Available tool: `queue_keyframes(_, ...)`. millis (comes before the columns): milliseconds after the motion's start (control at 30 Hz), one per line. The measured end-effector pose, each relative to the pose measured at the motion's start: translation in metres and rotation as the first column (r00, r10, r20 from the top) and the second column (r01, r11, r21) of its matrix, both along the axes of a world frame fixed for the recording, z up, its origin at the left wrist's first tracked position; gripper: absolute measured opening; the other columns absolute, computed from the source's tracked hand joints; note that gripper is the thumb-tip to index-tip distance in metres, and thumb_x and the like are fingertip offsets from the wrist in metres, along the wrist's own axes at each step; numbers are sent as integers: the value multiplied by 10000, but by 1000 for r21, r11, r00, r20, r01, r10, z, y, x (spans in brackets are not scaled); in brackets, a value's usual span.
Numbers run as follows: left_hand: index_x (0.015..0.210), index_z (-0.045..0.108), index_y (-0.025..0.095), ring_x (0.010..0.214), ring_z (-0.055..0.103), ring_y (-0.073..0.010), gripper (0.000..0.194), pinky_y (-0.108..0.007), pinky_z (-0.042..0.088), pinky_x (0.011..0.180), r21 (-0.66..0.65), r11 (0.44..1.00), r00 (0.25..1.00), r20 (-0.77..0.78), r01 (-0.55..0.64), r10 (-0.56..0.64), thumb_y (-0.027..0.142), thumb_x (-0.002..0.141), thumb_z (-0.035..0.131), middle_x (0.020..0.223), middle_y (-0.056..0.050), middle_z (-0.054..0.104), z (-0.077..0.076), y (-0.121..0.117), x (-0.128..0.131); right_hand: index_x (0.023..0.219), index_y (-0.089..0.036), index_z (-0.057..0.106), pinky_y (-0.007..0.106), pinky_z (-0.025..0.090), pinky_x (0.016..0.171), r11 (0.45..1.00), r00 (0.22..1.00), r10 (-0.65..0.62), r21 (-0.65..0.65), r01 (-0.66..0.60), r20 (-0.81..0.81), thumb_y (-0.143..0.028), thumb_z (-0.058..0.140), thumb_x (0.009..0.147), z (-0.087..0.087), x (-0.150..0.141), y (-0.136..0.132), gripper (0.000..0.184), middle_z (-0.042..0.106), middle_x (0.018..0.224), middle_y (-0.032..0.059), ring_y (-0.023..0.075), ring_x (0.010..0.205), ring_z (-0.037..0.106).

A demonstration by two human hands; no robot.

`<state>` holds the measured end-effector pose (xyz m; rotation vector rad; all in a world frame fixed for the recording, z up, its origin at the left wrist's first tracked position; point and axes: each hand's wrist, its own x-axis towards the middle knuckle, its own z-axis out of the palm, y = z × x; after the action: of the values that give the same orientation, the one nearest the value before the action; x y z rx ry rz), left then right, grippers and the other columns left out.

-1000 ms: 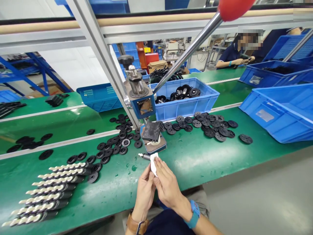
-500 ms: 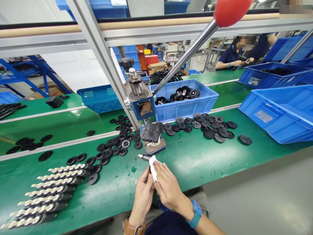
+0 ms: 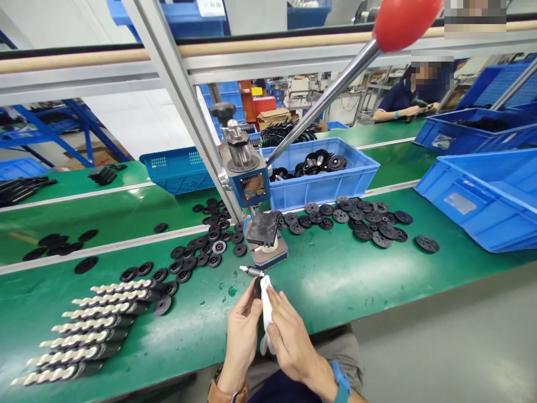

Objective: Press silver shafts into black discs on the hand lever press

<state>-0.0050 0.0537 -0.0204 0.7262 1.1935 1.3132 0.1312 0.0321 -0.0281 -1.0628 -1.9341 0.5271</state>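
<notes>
Between my fingers, my left hand [image 3: 243,330] grips a black disc [image 3: 257,287], held on edge and partly hidden. My right hand [image 3: 291,336] presses a white cloth [image 3: 267,313] against the disc's right side, the cloth's loose end hanging below. Just beyond my fingertips a small dark roller with white ends [image 3: 253,271] lies on the green table. The hand press [image 3: 251,187] stands behind it, with a black block [image 3: 263,228] on its base and a red-knobbed lever rising to the upper right.
Many black discs [image 3: 373,218] lie right of the press, and smaller ones [image 3: 197,252] to its left. Rows of white-and-black stacked parts [image 3: 88,330] cover the front left. A blue bin [image 3: 323,184] of parts stands behind; another blue bin [image 3: 482,196] is at right. A co-worker [image 3: 413,92] sits opposite.
The cloth now hangs lower between my hands, and more of the black disc shows. My right hand has shifted slightly down. The whole view has moved a little.
</notes>
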Motion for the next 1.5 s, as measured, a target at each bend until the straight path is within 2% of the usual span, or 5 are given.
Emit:
queue_keyframes(400, 1234, 767, 225, 1274, 659, -356, 582, -457, 520, 1098, -32, 999, 998, 57, 1, 0, 451, 716, 906, 1373, -143, 705, -4, -3, -4, 1629, -159, 307, 543, 384, 1233, 996, 996, 91, 2, -91, -11, -262, 352, 1082, 7, 5, 1, 559, 428, 1618, 142, 264, 1521, 392)
queue_keyframes(700, 1220, 777, 219, 1230, 687, -359, 564, -492, 517, 1102, -24, 997, 986, 156, 69, -65, 446, 720, 907, 1270, -146, 762, 1, -3, -1, 1624, -144, 318, 538, 373, 1243, 996, 996, 87, 15, -87, 18, -253, 346, 1077, 9, 7, 3, 559, 418, 1626, 141, 259, 1535, 366)
queue_keyframes(833, 1224, 776, 204, 1311, 629, -355, 560, -453, 463, 1159, 6, 995, 985, 142, 101, -101, 426, 727, 906, 1338, -150, 727, 2, -5, 2, 1610, -120, 341, 543, 351, 1253, 999, 999, 41, 14, -41, 15, -238, 352, 1072, 8, 6, 6, 551, 420, 1626, 147, 255, 1541, 357)
queue_keyframes(1033, 1204, 782, 208, 1187, 712, -353, 582, -479, 544, 1072, -50, 998, 982, 187, 47, -37, 469, 701, 913, 1265, -160, 762, -1, -6, 1, 1603, -108, 352, 518, 343, 1261, 996, 996, 88, 4, -88, 21, -241, 353, 1074, 6, 5, 1, 546, 412, 1632, 144, 248, 1547, 345)
queue_keyframes(1500, 1260, 756, 217, 1321, 625, -349, 609, -454, 483, 1144, 6, 996, 993, 82, 84, -84, 481, 728, 892, 1404, -148, 682, -7, -8, -3, 1574, -105, 410, 518, 350, 1257, 999, 999, 35, -30, -35, 2, -219, 361, 1064, 9, 8, 2, 525, 461, 1601, 152, 250, 1528, 385)
